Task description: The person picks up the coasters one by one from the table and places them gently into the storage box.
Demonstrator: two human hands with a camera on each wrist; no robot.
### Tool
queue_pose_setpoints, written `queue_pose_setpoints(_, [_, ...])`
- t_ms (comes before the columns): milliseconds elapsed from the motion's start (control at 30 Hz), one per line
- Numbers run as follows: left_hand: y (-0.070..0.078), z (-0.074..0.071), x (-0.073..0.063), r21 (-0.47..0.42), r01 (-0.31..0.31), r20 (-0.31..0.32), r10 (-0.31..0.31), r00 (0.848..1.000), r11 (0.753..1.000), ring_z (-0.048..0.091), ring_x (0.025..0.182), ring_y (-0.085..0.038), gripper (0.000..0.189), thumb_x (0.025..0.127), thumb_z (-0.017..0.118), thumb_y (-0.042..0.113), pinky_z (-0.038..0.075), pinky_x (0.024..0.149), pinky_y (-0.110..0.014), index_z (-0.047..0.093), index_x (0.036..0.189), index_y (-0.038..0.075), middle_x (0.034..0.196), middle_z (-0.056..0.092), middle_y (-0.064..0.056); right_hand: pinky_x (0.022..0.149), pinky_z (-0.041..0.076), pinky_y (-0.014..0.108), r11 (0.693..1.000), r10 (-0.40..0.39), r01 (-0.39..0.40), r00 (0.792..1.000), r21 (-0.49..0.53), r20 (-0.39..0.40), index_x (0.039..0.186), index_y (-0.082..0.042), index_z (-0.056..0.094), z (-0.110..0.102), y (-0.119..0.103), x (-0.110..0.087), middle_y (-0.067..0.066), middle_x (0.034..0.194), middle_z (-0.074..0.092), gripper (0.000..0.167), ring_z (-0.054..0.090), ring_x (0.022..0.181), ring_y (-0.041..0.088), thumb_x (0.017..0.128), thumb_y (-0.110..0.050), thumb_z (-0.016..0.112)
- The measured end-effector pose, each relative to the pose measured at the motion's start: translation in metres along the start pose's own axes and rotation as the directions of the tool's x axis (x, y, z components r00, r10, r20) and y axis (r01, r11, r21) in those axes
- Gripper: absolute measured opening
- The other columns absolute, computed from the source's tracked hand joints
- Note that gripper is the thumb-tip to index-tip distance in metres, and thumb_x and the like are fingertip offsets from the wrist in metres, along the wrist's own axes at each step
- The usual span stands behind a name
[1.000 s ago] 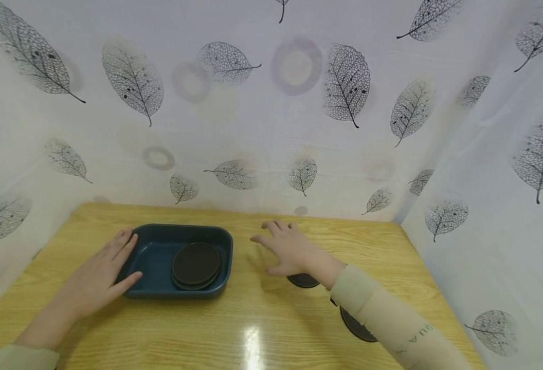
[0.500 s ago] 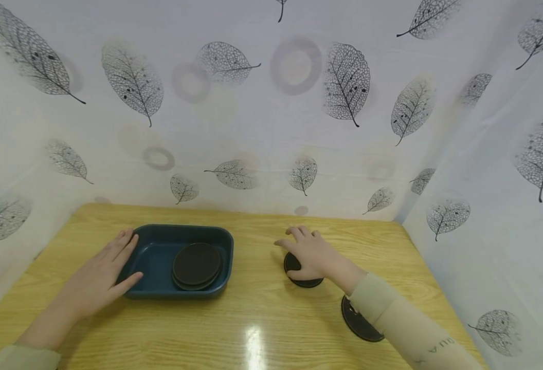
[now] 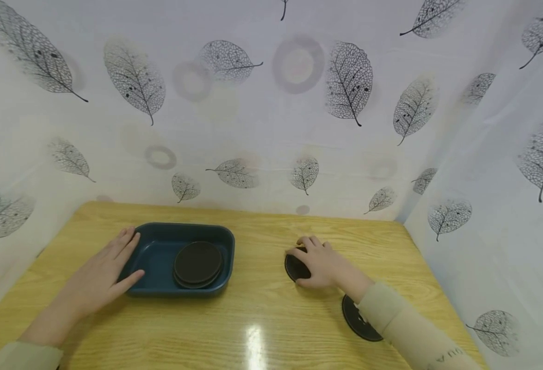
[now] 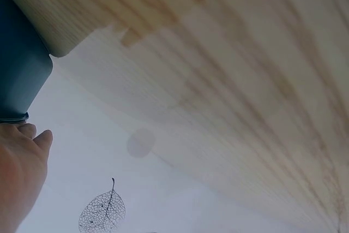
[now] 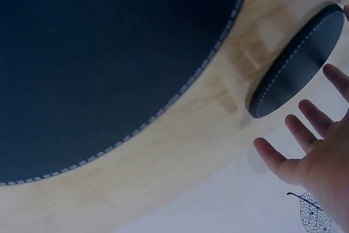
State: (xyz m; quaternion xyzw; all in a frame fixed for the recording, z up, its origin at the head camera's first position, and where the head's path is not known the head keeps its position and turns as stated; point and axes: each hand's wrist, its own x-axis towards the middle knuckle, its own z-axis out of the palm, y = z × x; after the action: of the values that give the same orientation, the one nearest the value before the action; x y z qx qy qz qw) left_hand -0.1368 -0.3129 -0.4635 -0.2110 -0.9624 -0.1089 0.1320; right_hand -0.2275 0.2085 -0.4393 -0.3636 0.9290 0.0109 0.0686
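My left hand (image 3: 97, 277) rests along the left rim of a dark blue rectangular tray (image 3: 146, 277), fingers straight and thumb over the near corner. In the left wrist view the fingertips meet the tray's edge (image 4: 16, 117). Inside the tray, toward its right, lies a small stack of round black coasters (image 3: 197, 261). My right hand (image 3: 321, 264) hovers over another black coaster (image 3: 293, 268), fingers spread at its far side and thumb at its near edge. The right wrist view shows these fingers (image 5: 300, 129) apart beside the stitched coaster (image 5: 300, 64).
Another black coaster (image 3: 358, 324) lies nearer on the right, partly under the right sleeve (image 3: 405, 321); it looms large in the right wrist view. The wood-grain table (image 3: 206, 334) meets a white leaf-printed sheet (image 3: 253, 123) at the back and sides.
My right hand has moved right and down from beside the tray to the farther coaster, its fingers lowering around it. The left hand and tray have stayed in place.
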Motion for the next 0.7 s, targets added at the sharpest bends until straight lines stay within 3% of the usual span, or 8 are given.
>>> queue_pose_setpoints(367, [-0.0012, -0.0002, 0.0001, -0.003, 0.010, 0.011, -0.009, 1.000, 1.000, 0.005, 0.168, -0.034, 0.090, 0.104, 0.066, 0.041, -0.014, 0.129, -0.018, 0.020, 0.168, -0.003, 0.174, 0.020, -0.030, 0.096, 0.053, 0.064, 0.998, 0.014, -0.012, 1.000, 0.068, -0.024, 0.156, -0.023, 0.052, 0.0103, 0.0007, -0.0042, 0.018, 0.149, 0.050, 0.075, 0.053, 0.134, 0.041, 0.090, -0.047, 0.077])
queue_pose_setpoints(700, [-0.0023, -0.0002, -0.0007, -0.002, 0.014, 0.031, -0.014, 0.999, 1.000, 0.001, 0.168, -0.030, 0.091, 0.104, 0.065, 0.042, -0.019, 0.122, -0.010, 0.018, 0.168, -0.003, 0.175, 0.016, -0.028, 0.098, 0.050, 0.065, 0.993, 0.008, -0.004, 0.999, 0.118, -0.034, 0.155, -0.022, 0.053, 0.0115, 0.0010, -0.0038, 0.019, 0.149, 0.049, 0.074, 0.051, 0.134, 0.042, 0.088, -0.043, 0.077])
